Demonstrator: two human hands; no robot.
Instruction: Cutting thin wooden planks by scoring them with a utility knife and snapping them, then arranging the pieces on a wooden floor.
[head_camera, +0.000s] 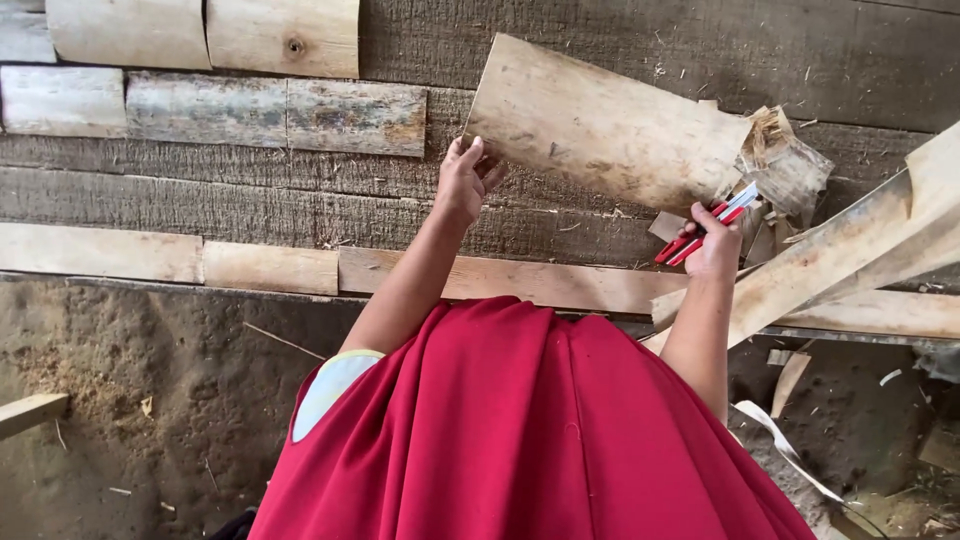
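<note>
Rough grey planks (250, 215) fill the view, with pale offcuts (200, 35) lying on them and dirt (150, 400) below. Left hand (466, 180) pinches the lower corner of a slab (600, 125) — fingers curled over its edge (thumb behind). Right hand (715, 245) is closed around red pliers (705, 225), their tip at the slab's splintered bark end (785, 165).

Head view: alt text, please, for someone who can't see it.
Left hand holds a pale wood slab against a plank wall; right hand grips a red-handled tool at the slab's splintered end. A red garment fills the foreground.
</note>
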